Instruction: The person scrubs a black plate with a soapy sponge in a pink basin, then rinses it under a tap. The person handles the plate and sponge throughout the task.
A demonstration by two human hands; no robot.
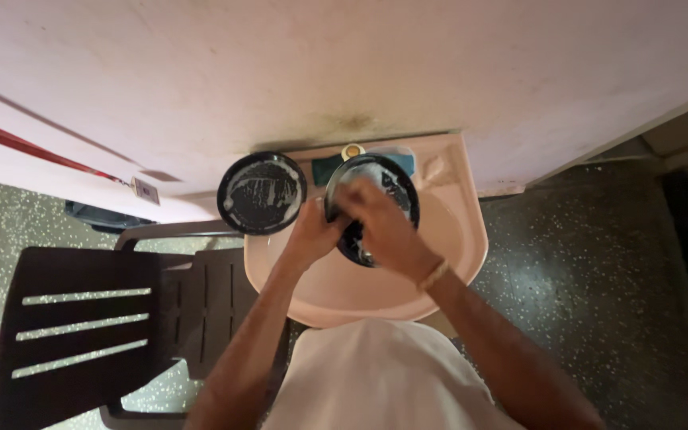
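Observation:
Over a pink wash basin (459,263) my left hand (316,231) grips the left edge of a black round plate (396,187) that is tilted and streaked with white foam. My right hand (384,227) lies across the plate's face with its fingers curled; whether it holds a sponge or cloth is hidden. A second black plate (262,193), also smeared with foam, rests on the basin's left rim.
A dark brown plastic chair (81,318) stands to the left of the basin. A tap (352,150) and a teal object (326,170) sit at the basin's back edge against the pale wall. Speckled floor lies on both sides.

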